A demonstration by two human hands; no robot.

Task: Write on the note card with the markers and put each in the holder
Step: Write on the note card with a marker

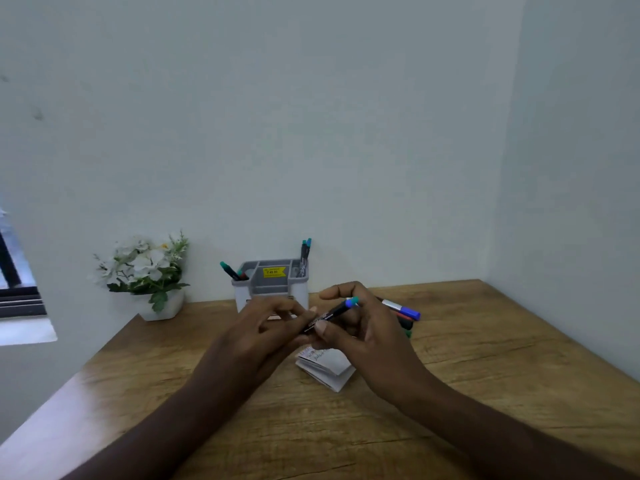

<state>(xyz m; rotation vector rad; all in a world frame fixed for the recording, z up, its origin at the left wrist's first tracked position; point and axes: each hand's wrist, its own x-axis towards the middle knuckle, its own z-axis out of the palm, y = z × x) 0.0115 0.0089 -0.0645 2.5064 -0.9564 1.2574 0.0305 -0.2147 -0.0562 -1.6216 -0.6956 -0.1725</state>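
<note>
Grained wood table [485, 358] with slight sheen; grey holder [272, 289] seemingly matt plastic; paper note card [330, 370].

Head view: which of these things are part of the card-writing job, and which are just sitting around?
Part of the job:
- marker in hands, held by the left hand and right hand
- note cards
- holder, with markers already in it
- loose markers on the table

Just sitting around:
- flower pot
- window
</note>
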